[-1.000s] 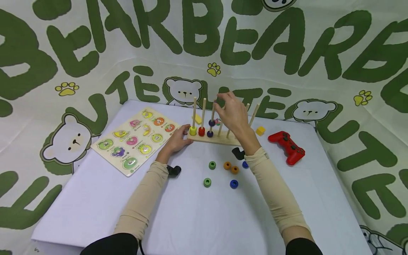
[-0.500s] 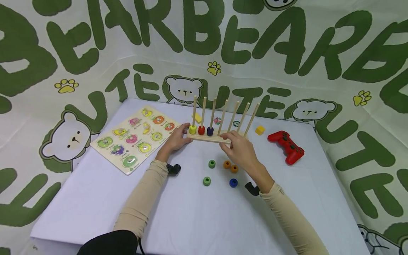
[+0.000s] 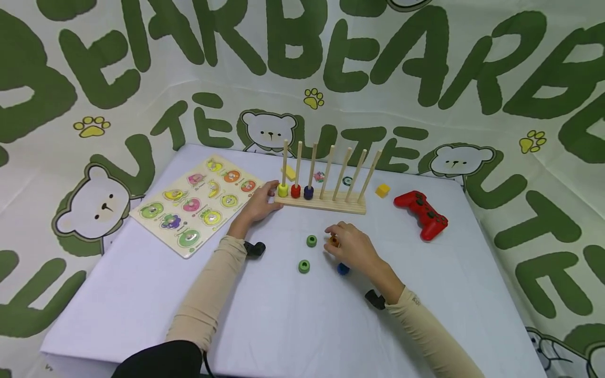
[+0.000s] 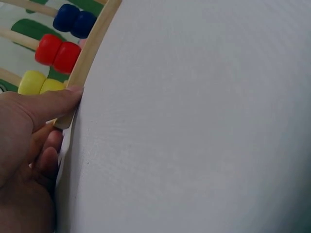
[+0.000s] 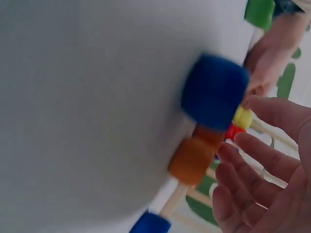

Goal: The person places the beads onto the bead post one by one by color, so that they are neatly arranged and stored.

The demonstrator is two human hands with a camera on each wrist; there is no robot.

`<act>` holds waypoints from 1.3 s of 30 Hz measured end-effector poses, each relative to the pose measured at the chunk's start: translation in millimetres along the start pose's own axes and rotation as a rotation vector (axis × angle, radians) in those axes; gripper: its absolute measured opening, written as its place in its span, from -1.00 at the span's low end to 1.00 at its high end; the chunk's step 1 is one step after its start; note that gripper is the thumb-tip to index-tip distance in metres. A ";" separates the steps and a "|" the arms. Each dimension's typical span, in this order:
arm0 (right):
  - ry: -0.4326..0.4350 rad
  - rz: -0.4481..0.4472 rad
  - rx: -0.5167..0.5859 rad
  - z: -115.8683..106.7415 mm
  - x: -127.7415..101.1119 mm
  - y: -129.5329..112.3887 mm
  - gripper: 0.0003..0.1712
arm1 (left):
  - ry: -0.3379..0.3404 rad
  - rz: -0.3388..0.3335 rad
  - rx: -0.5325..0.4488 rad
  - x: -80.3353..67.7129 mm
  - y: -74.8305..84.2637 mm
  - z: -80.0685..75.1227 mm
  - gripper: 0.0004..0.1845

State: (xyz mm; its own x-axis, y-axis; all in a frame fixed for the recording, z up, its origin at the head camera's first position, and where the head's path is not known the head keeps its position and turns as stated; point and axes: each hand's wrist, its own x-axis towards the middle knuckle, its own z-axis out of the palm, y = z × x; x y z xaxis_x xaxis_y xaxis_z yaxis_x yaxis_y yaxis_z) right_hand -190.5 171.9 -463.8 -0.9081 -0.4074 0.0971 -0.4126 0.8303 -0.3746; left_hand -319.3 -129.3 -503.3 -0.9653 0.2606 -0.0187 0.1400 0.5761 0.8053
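Note:
My left hand (image 3: 259,205) grips the left end of the wooden peg rack (image 3: 331,203), thumb on its front edge in the left wrist view. Yellow beads (image 3: 282,190), red beads (image 3: 295,191) and dark blue beads (image 3: 309,192) sit stacked low on three pegs; the others are bare. My right hand (image 3: 355,248) is over the loose beads in front of the rack, fingers spread around an orange bead (image 3: 334,241). In the right wrist view its fingers hold nothing, beside the orange beads (image 5: 190,161) and a blue bead (image 5: 215,92). Two green beads (image 3: 304,266) lie to its left.
A fruit picture board (image 3: 189,207) lies at the left. Behind the rack are a yellow block (image 3: 289,172) and small round pieces. A yellow cube (image 3: 383,190) and a red game controller (image 3: 421,214) lie on the right of the white-covered table (image 3: 283,325).
My right hand has released a dark blue bead, which dropped down the third peg, then come down toward me to the orange beads. My left hand has stayed on the rack.

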 end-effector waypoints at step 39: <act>0.585 -0.109 0.038 -114.1 112.8 -24.3 -0.64 | -0.006 0.006 -0.006 -2.6 -1.7 -2.0 -0.19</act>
State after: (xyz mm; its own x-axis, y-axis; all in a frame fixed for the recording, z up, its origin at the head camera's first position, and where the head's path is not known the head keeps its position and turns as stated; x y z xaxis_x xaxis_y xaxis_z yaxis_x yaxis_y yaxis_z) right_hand -291.1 149.2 -338.5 -0.7537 -0.2036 0.6249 -0.5128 0.7769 -0.3654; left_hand -317.5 -132.5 -503.5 -0.9630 0.2690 -0.0176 0.1445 0.5701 0.8087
